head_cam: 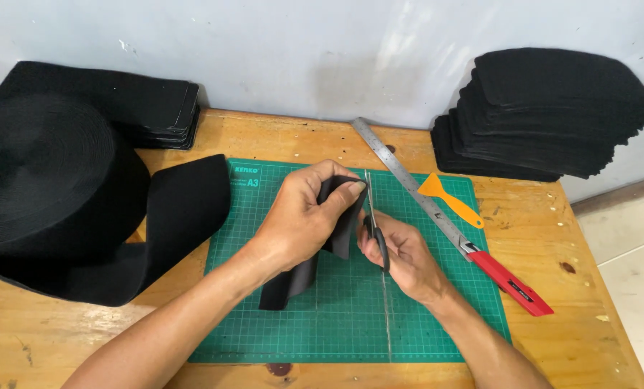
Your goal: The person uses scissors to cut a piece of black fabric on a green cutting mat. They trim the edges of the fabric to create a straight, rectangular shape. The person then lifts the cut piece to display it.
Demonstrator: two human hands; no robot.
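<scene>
My left hand [304, 212] grips a folded piece of black fabric strip [298, 282] above the green cutting mat [336, 317]. The strip hangs down from my fist and its lower end rests on the mat. My right hand [407, 256] holds a pair of scissors [371, 220] with black handles. Their thin blades point away from me, right beside the edge of the fabric near my left thumb.
A large roll of black strip [48, 180] lies at the left, its loose end [181, 209] curling onto the mat. Stacks of cut black pieces sit at back left [156, 108] and back right [545, 108]. A steel ruler [408, 184], orange scraper [451, 202] and red utility knife [513, 284] lie at right.
</scene>
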